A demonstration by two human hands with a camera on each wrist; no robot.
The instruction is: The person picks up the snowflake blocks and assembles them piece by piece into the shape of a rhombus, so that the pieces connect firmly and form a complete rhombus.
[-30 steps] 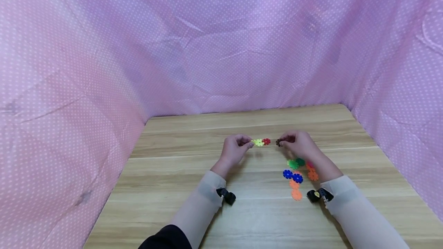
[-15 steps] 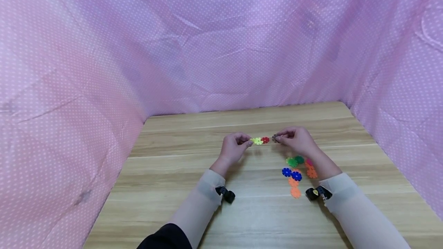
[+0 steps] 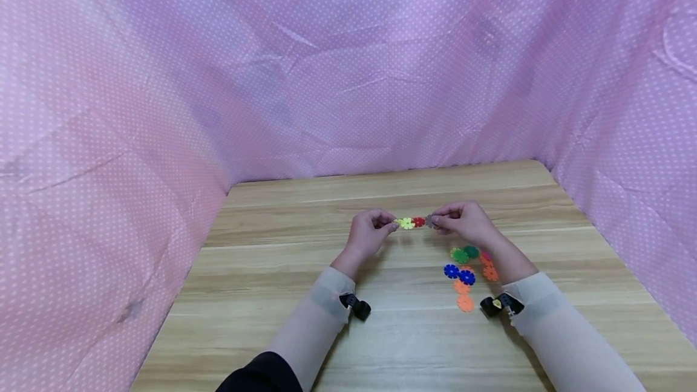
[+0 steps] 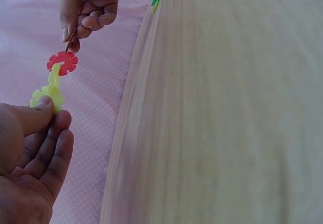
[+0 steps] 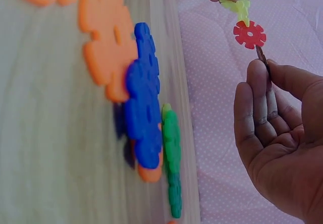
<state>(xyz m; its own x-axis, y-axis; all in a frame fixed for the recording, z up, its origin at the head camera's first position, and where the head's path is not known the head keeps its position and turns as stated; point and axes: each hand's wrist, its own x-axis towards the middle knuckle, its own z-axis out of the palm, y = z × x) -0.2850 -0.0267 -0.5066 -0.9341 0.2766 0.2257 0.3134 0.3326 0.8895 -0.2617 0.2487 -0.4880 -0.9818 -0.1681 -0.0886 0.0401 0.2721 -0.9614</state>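
Observation:
My left hand [image 3: 368, 235] pinches a yellow snowflake disc [image 4: 44, 99] between thumb and fingers. A second yellow disc [image 4: 54, 76] is slotted into it at an angle, followed by a red disc [image 4: 62, 62] with notched edges. My right hand [image 3: 466, 222] pinches a brown disc [image 5: 262, 58], turned edge-on in the right wrist view, against the edge of the red one. Whether its slot has gone in, I cannot tell. Both hands hold this short row above the wooden table [image 3: 305, 235].
Near my right forearm lie loose discs: blue discs [image 3: 460, 274], green discs [image 3: 464, 254], orange discs [image 3: 464, 295] and a pink disc [image 3: 486, 256]. Several overlap. A pink dotted cloth [image 3: 348, 77] hangs around the table's back and sides.
My right hand has moved left with the brown disc, closing the gap to the red disc. My left hand and the yellow discs have stayed nearly still.

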